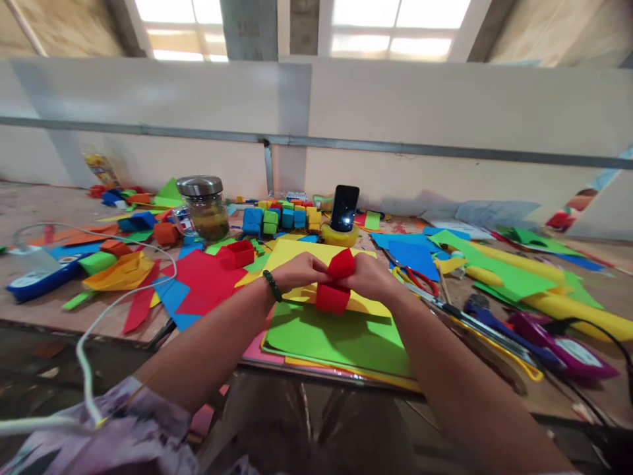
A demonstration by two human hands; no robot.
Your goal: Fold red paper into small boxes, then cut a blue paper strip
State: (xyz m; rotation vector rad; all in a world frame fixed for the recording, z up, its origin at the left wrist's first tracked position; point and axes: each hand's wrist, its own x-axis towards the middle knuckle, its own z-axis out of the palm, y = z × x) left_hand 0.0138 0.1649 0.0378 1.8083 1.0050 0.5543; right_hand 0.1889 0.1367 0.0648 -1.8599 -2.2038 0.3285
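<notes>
Between my hands is a folded red paper piece [333,298], with one flap standing up and a box-like part hanging below. My left hand [302,272], a dark beaded bracelet on its wrist, pinches it from the left. From the right, my right hand [370,278] grips the same piece near its upper flap; some fingertips are hidden behind the paper. Beneath both hands lie a yellow sheet [291,254] and a stack of green sheets [341,340]. Left of my left hand are red paper sheets [208,280] with a small red paper box [240,254] on top.
A glass mug with a metal lid [202,208] stands behind, near several coloured paper cubes [271,221]. A phone [345,208] leans upright in a yellow tape roll [339,236]. Scissors [422,282], a purple glue gun [561,349] and a white cable [86,356] lie around.
</notes>
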